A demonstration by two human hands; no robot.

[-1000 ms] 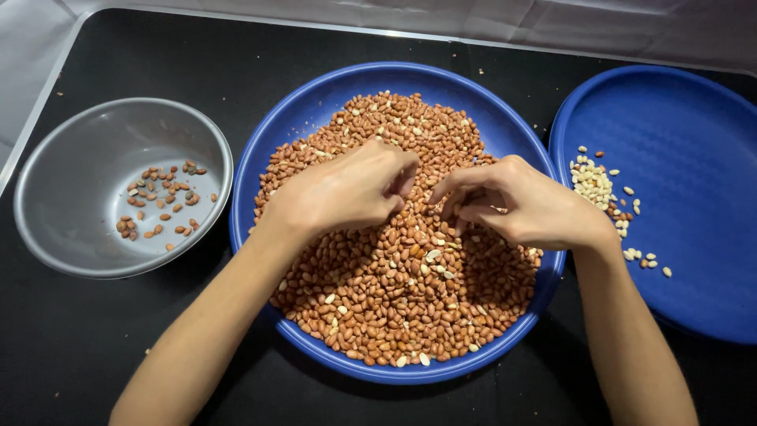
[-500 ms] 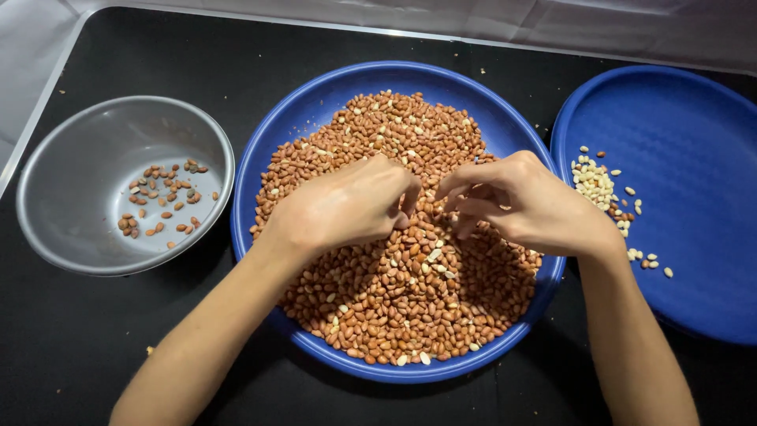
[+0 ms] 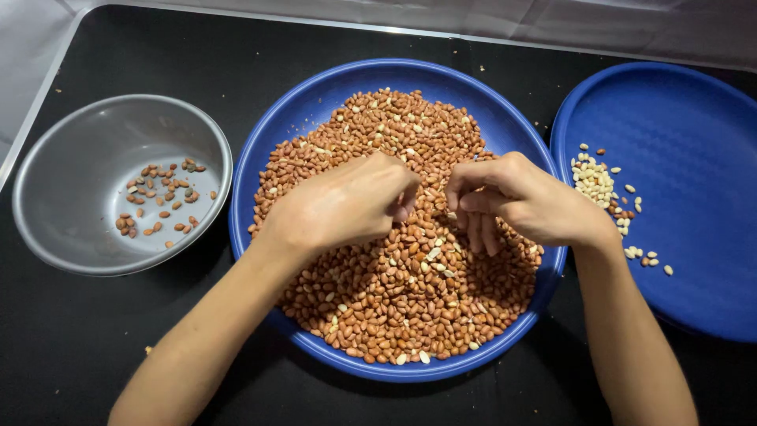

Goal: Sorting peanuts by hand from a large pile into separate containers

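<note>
The peanuts (image 3: 394,300) are touched by the curled left hand (image 3: 347,207) and right hand (image 3: 520,203); what is pinched cannot be told.

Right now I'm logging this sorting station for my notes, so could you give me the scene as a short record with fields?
Surface: black table
Centre: round blue plastic plate heaped with red-skinned peanuts
Left hand: curled over the heap, fingertips on the peanuts
Right hand: fingers down among the peanuts
Left side: grey metal bowl holding a few brown peanuts
Right side: second blue plate with a small cluster of pale skinless peanuts
</note>
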